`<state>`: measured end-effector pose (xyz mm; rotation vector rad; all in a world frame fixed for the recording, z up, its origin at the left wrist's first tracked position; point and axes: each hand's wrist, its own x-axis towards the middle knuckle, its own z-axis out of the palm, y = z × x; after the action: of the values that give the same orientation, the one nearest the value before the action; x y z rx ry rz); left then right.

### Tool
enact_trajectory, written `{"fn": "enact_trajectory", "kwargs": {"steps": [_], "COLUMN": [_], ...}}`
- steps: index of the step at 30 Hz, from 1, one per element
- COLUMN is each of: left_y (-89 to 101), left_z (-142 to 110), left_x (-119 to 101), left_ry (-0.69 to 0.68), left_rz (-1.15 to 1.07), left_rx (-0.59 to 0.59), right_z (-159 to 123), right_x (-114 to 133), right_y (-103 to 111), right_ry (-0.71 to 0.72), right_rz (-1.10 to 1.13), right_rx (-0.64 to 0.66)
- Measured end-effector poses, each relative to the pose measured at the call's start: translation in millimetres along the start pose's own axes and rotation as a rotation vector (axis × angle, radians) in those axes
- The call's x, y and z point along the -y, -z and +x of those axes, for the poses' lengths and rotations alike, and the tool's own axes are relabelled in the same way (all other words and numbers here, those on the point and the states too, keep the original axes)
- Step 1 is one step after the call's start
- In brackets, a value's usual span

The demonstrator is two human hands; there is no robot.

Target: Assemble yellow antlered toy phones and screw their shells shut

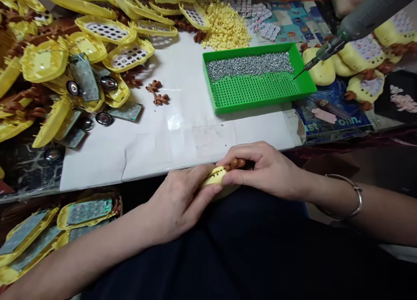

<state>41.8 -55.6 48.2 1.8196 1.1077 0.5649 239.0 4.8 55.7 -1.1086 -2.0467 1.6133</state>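
Observation:
Above my lap, just off the table's front edge, a yellow plastic toy casing is gripped between both hands. My left hand is closed round its left side, thumb along the near face. My right hand pinches its right end, where a brown knobbly plastic part sticks out. A row of small dark holes or marks runs along the casing's top. Fingers and palms hide most of the casing. On the white table covering ahead lies a loose brown branched part.
A green tray holds many small screws. A power screwdriver hangs at upper right. Yellow shells, circuit boards and speakers crowd the left. Yellow buttons are heaped at the back; closed toys lie right.

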Motion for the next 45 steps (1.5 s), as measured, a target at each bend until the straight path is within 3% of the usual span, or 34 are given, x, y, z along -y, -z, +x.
{"fn": "enact_trajectory", "kwargs": {"steps": [4,8,10,12,18,21,26,29,33,36,40,45], "left_y": [4.3,11.1,13.7,14.2,5.2,2.6,-0.1,-3.3,-7.5,-11.2,-11.4,2.8], "left_z": [3.4,10.6,12.7,12.3,1.1,-4.8,-12.5,-14.8,-15.0,-14.9,-14.6,-12.8], "left_x": [4.9,13.0,14.3,13.4,12.5,13.8,11.7,8.7,7.7,11.5,16.9,13.0], "left_ry": [0.056,0.147,0.145,0.140,0.017,-0.044,-0.160,-0.221,-0.248,-0.253,-0.207,-0.047], "left_rz": [-0.115,-0.451,-0.501,-0.425,-0.073,0.038,0.220,0.319,0.327,0.284,0.247,0.049], "left_rx": [0.019,0.156,0.194,0.189,-0.014,-0.062,-0.125,-0.150,-0.137,-0.126,-0.169,0.016], "right_z": [0.7,4.8,7.9,10.7,14.2,13.4,7.9,3.0,-2.7,-3.4,2.5,9.6], "right_x": [-2.1,-3.8,-4.1,-5.1,-12.8,-12.2,-2.9,-0.3,-4.6,-7.1,-4.5,-0.2], "right_y": [0.8,1.9,2.5,1.9,-10.0,-13.9,-9.7,-8.8,-16.7,-22.6,-19.7,-7.4], "right_ry": [0.114,0.264,0.307,0.329,0.319,0.281,0.238,0.307,0.376,0.326,0.140,-0.096], "right_rz": [0.037,0.059,0.051,0.055,0.178,0.175,0.019,-0.120,-0.171,-0.089,0.064,0.206], "right_rx": [-0.108,-0.093,-0.088,-0.103,-0.161,-0.146,-0.060,0.033,-0.029,-0.068,-0.022,0.081]}}
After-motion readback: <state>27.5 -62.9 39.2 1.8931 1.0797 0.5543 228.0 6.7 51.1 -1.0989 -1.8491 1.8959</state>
